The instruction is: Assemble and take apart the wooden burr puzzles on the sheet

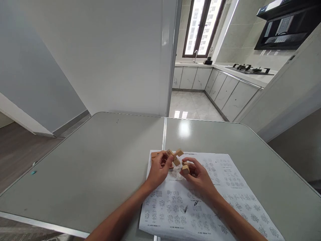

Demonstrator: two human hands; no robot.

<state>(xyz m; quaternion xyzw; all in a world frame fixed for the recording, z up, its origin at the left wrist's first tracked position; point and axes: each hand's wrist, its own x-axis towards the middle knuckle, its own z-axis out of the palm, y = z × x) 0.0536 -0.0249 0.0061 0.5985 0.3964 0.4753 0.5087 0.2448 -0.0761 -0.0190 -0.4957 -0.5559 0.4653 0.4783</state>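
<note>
From here, the left hand (159,169) pinches crossed wooden blocks (176,161), the right hand (200,173) another wooden piece (186,168); seemingly matching them, which calls for careful alignment.

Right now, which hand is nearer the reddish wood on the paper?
Left. The left hand is at the reddish wood, partly covering it; the right hand is off to its right, holding a block.

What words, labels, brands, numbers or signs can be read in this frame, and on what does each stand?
No text can be read word for word.
Printed sheet of diagrams: heading and small captions, all too small and blurred to read.
Interlocking wooden blocks: no legible lettering.
Range hood: too blurred to tell whether it carries any label.
</note>
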